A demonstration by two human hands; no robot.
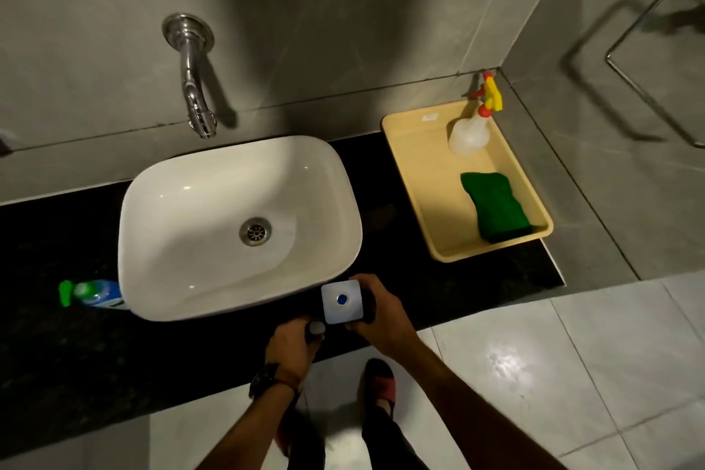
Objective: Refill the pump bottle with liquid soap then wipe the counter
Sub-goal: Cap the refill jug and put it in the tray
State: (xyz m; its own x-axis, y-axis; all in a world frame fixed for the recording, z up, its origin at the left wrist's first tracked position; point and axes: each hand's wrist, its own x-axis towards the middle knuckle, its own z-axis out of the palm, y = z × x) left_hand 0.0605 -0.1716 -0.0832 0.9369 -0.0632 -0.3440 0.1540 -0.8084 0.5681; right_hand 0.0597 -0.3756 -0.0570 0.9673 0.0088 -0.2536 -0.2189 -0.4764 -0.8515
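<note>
At the counter's front edge, just below the basin, stands the pump bottle [340, 301], seen from above as a square white top with a round blue opening. My right hand [379, 313] grips its dark body from the right. Directly to its left, my left hand [292, 341] holds a small dark piece with a pale tip [316, 328], apparently the pump head, apart from the bottle. The soap refill bottle [95, 292], blue and white with a green cap, lies on the black counter [57, 355] at the basin's left.
A white basin [126, 240] sits mid-counter under a chrome wall tap [196, 103]. At the right, a yellow tray [404, 149] holds a spray bottle [469, 130] and a folded green cloth [496, 206]. A chrome towel rail [629, 84] is fixed to the right wall.
</note>
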